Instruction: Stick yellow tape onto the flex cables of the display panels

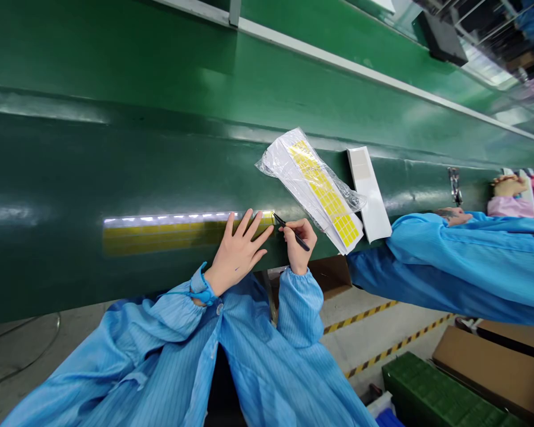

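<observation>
A long sheet of yellow stickers (160, 236) lies on the green bench, with a shiny strip along its far edge. My left hand (240, 249) rests flat over its right part, fingers spread. My right hand (300, 240) pinches black tweezers (297, 235), their tips touching or just above the sheet's right end. To the right of that hand, a clear plastic bag (278, 159) holds white sheets with a grid of yellow stickers (324, 193). Part of the long sheet is hidden under my left hand.
Right of the bag lies a white box (371, 198). A co-worker's blue sleeve (463, 243) reaches over the bench's right side, near a small metal object (454, 185). A green crate (427, 385) and a cardboard box (493, 367) stand below. A pale rail (338, 62) runs along the back.
</observation>
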Motion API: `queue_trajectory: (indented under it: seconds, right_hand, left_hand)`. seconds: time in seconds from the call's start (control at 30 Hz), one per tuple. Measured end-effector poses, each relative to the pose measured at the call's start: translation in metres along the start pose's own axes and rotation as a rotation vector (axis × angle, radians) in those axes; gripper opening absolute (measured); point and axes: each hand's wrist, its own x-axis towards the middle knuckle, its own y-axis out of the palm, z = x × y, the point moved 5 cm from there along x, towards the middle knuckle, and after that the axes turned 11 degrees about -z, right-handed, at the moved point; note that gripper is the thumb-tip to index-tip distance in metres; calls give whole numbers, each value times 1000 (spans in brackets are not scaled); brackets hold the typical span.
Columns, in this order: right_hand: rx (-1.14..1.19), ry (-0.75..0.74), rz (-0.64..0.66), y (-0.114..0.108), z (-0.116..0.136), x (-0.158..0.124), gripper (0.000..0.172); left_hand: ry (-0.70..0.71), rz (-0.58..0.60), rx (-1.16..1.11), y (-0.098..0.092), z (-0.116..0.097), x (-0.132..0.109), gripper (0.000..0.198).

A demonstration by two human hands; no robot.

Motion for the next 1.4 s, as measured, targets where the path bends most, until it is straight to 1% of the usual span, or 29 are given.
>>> queue_trajectory:
  seconds: [0.37, 0.87, 0.97, 1.07, 1.17, 1.33, 1.4]
  right_hand:
    - [50, 8, -9, 0, 3, 0, 8]
    - [51, 14, -9, 2, 1, 1, 9]
    - [133, 35, -20, 2, 0, 1, 10]
    - [297, 79, -24, 3, -1, 0, 12]
    - [425, 117, -1, 6, 3, -3, 13]
    - [492, 123, 15, 7, 18, -7, 13]
    - [506, 122, 14, 7, 23, -7, 12]
  left_hand:
    - [-5, 44, 17, 1, -1, 1, 54]
    - [-6, 23, 6, 2, -1, 1, 54]
    - [-5, 28, 0, 2, 0, 1, 53]
    - [-7, 29, -1, 2, 0, 1, 53]
    - [-8, 22, -3, 0, -1, 1, 53]
    - [-7, -16, -33, 4, -1, 1, 52]
    - [-14, -40, -82, 4, 1, 0, 48]
